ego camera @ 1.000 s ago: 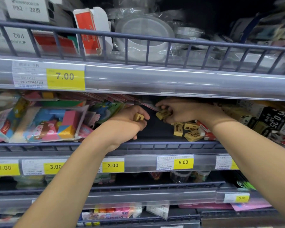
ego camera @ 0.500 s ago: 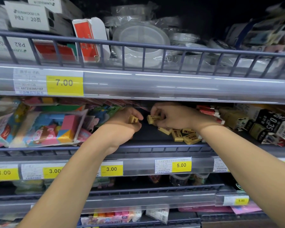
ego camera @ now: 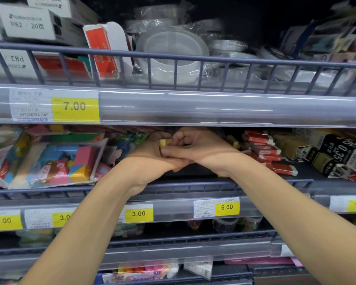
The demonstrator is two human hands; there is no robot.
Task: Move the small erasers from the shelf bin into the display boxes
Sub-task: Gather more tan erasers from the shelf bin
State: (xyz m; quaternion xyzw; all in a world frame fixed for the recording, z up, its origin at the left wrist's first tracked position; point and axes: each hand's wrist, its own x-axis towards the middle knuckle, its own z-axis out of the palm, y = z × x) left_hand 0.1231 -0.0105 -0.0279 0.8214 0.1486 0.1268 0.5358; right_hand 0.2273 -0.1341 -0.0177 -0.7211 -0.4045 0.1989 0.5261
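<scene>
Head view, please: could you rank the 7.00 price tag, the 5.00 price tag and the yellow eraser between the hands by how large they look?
1. 7.00 price tag, clearly largest.
2. 5.00 price tag.
3. Yellow eraser, smallest, though both hands hide part of it.

The tags sit at different distances, so this is apparent size only.

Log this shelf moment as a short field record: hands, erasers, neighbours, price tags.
left hand: on the middle shelf, touching the right hand, fingers curled round a yellow eraser
right hand: fingers curled on the same eraser cluster
left of hands: bagged colourful erasers
right of hands: red-sleeved erasers
price tags below: 3.00, 5.00
shelf above: tag 7.00
display boxes: cannot tell
</scene>
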